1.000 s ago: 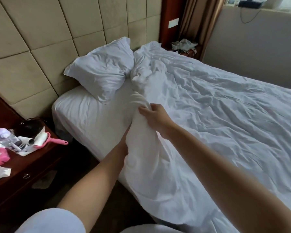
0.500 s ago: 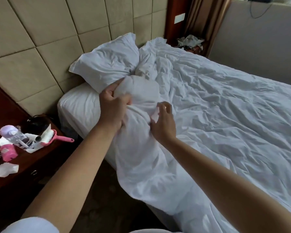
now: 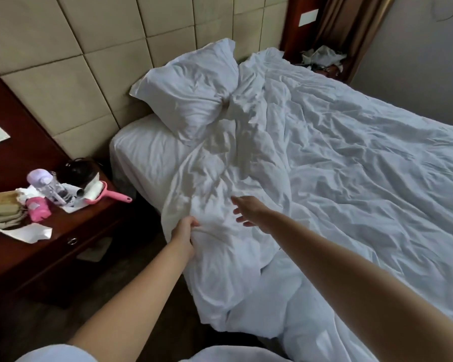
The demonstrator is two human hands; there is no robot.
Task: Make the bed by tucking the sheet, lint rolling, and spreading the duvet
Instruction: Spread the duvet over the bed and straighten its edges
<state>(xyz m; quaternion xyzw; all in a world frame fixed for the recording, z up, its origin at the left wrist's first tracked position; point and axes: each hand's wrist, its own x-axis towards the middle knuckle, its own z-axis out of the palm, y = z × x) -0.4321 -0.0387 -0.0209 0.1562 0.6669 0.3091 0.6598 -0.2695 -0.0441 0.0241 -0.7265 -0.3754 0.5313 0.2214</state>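
1. The left hand [image 3: 185,231] grasps the near edge of the white duvet [image 3: 338,165], fingers curled into the cloth at the side of the bed.
2. The right hand [image 3: 249,211] hovers just above the duvet – fingers spread and released, holding nothing.
3. The duvet lies rumpled across the bed, its top reaching the pillow [image 3: 191,92].
4. The pink lint roller [image 3: 107,195] lies on the nightstand [image 3: 24,254] – well apart from both hands.

I see the duvet [image 3: 338,165] spread on the bed [image 3: 131,152], the pillow [image 3: 191,95] at its head, and the lint roller [image 3: 104,193] on the desk [image 3: 63,246] to the left.
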